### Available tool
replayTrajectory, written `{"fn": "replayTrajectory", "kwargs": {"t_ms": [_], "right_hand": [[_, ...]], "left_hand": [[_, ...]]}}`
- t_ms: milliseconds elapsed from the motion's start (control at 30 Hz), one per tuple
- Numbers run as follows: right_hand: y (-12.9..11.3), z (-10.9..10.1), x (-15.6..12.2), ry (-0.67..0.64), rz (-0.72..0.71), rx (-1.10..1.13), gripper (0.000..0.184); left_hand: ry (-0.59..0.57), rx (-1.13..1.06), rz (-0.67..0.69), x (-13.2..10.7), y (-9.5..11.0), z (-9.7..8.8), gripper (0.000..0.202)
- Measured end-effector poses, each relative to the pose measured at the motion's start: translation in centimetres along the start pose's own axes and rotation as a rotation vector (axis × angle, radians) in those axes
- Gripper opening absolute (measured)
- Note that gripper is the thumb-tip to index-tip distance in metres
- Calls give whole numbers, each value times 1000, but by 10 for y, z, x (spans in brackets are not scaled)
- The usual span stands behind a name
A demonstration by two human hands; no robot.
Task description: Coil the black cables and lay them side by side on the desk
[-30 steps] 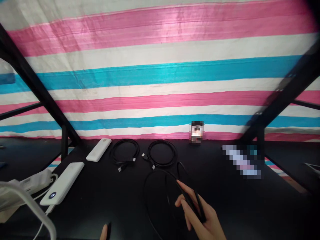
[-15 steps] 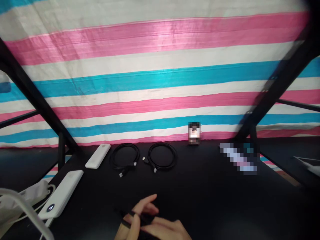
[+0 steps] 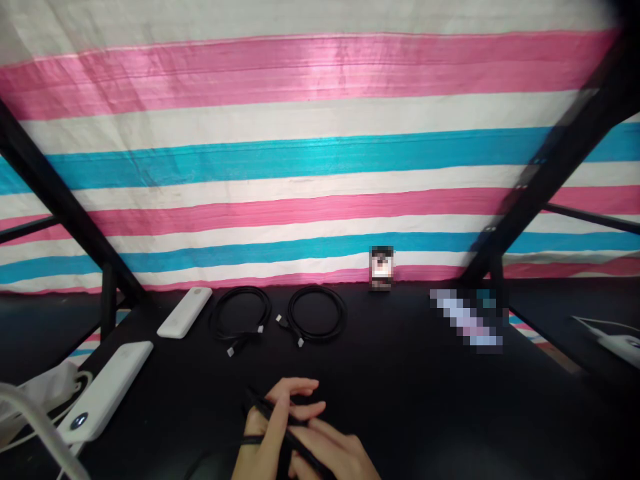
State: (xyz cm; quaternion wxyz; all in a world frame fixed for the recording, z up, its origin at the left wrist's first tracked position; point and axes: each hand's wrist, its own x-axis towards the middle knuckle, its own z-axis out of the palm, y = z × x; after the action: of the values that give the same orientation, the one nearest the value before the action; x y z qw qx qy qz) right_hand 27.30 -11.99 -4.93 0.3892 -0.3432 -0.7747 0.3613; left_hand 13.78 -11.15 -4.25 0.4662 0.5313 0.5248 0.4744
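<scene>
Both my hands meet at the bottom middle over the black table [image 3: 430,400]. My left hand [image 3: 267,433] has its fingers wrapped in loops of a black cable [image 3: 260,407]. My right hand [image 3: 333,453] lies against it, fingers closed on the same cable. Farther back lie two coiled black cables, one [image 3: 240,317] left and one [image 3: 316,313] right of it, each with its plugs showing.
Two white power banks lie at the left, one far [image 3: 184,312] and one near [image 3: 107,390] with a lit indicator. White cords and a power strip [image 3: 35,400] sit at the left edge. A black frame strut [image 3: 60,193] crosses the striped tarp.
The large loose loop of cable my right hand held on the table has been gathered into my hands. My left hand came up and the cable now wraps round its fingers.
</scene>
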Motion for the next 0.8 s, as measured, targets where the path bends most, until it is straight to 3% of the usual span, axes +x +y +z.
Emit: {"fn": "replayTrajectory", "kwargs": {"t_ms": [100,200,333,400,500,600,800], "right_hand": [[-2,-18,4,-29,25,70,32],[4,-31,5,46,120,139,25],[15,-39,-2,54,237,242,44],[17,-42,-6,14,272,264,45],[16,-43,-11,-58,300,221,29],[14,-43,-14,-57,344,147,29],[19,-39,-22,-23,223,-5,30]], "left_hand": [[16,9,24,4,-1,5,52],[89,62,73,8,0,13,48],[145,118,98,3,0,16,39],[164,103,58,-1,-4,12,41],[111,37,-42,-5,-15,1,55],[-14,-25,-151,-10,-21,-5,68],[-4,-17,-213,-25,-7,-2,76]]}}
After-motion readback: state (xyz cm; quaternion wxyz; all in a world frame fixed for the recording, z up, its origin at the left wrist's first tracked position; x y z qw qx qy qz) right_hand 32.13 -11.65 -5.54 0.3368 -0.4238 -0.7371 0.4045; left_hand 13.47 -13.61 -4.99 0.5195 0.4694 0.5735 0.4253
